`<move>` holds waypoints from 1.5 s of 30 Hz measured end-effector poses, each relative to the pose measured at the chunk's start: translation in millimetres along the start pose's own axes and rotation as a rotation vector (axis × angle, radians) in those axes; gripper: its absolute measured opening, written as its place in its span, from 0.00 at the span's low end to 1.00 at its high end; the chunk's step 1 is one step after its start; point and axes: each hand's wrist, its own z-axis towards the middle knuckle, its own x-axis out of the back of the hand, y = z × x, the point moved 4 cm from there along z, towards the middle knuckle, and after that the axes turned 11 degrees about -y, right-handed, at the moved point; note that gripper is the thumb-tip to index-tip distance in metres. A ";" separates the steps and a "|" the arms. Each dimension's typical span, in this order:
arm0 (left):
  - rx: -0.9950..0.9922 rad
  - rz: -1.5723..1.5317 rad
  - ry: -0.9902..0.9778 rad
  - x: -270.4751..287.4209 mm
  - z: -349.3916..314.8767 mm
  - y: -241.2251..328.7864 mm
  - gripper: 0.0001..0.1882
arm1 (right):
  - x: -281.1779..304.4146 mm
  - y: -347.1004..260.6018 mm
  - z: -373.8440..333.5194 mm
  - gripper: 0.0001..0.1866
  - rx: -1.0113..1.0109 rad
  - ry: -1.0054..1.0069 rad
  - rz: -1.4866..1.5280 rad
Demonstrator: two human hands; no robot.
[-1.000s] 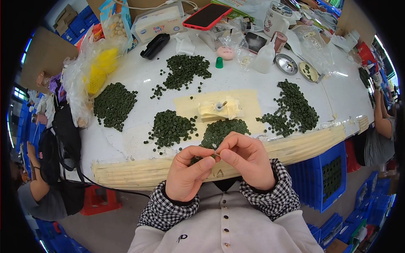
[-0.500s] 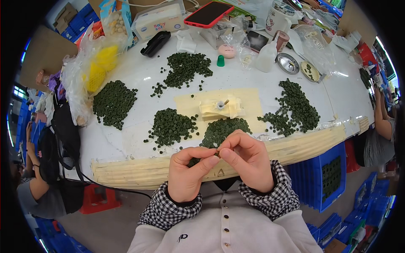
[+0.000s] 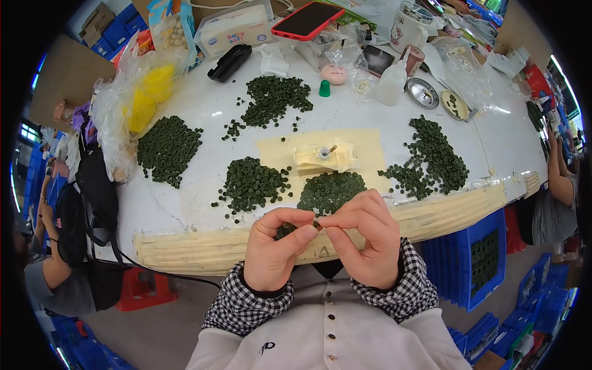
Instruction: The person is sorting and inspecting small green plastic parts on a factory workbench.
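My left hand [image 3: 275, 250] is closed in a pinch near the table's front edge. Between its thumb and index finger shows a small dark green piece [image 3: 316, 225], too small to make out its exact shape. My right hand [image 3: 366, 240] is beside it, index fingertip reaching to the piece, with the thumb a little apart. Just beyond the fingers lies a heap of small green ring-like pieces [image 3: 332, 192]. Behind this heap stands a tape-wrapped block [image 3: 325, 158] with a pale round fitting and a short brown peg on top. Another heap [image 3: 254, 184] of green pieces lies to its left.
More green heaps lie at the far left [image 3: 168, 151], the back [image 3: 275, 102] and the right [image 3: 439, 154]. A red-edged phone [image 3: 307, 21], a squeeze bottle [image 3: 392, 83] and round tins [image 3: 422, 92] stand at the back. A blue crate [image 3: 468, 262] sits below the right edge.
My right thumb has come away from the index finger, and the right hand has opened slightly. My left hand keeps its pinch in nearly the same place.
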 end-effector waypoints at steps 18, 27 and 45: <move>0.042 0.223 -0.007 -1.4 -2.3 4.2 0.06 | -1.6 -3.9 -0.5 0.12 0.084 0.026 -0.119; 0.017 0.344 0.021 -3.4 -3.4 5.3 0.06 | -2.7 3.2 -1.7 0.09 -0.083 -0.017 0.106; -0.044 0.514 0.031 -1.3 -3.9 5.4 0.06 | -6.1 1.4 -4.2 0.09 -0.063 0.022 0.063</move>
